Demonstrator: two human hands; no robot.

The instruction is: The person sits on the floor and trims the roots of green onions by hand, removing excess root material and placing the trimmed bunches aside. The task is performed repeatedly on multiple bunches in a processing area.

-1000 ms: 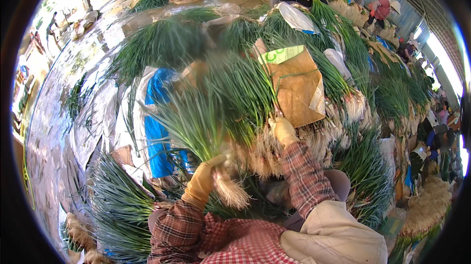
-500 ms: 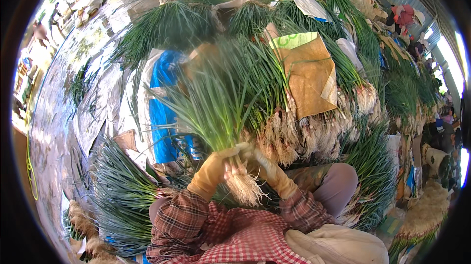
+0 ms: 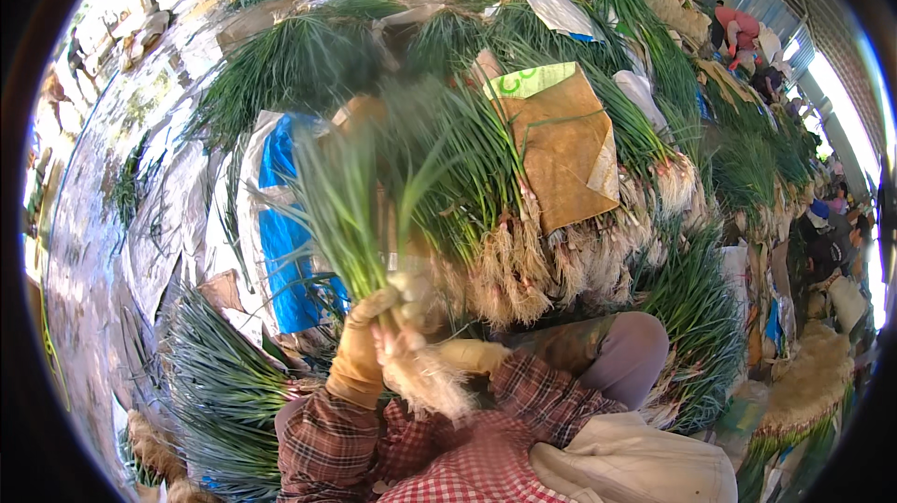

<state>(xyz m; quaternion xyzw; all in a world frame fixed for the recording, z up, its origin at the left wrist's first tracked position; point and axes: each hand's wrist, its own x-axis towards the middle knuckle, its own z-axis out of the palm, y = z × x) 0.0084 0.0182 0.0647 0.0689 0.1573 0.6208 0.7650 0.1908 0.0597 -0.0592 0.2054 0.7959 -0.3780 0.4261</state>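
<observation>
A bunch of spring onions [image 3: 350, 213] stands up in front of me, its green leaves fanning upward and its pale roots [image 3: 425, 372] hanging down toward my lap. My left hand [image 3: 363, 330], in a yellowish glove, is closed round the bunch just above the roots. My right hand [image 3: 467, 354], gloved the same way, reaches in from the right behind the roots. Its fingers are partly hidden and smeared by motion, so their grip does not show. Blur also softens the leaf tips and roots.
Beyond my hands lies a row of rooted spring onions [image 3: 509, 265], partly covered by a brown paper sheet [image 3: 565, 153]. Loose onions [image 3: 224, 391] are heaped at my left, more [image 3: 701, 335] at my right. A blue-and-white sack [image 3: 285, 241] lies ahead left. Other people sit farther off.
The bunch and my hands have moved left, and its roots have swung lower. My right hand has shifted from beside the stems to behind the roots. The whole view has shifted slightly.
</observation>
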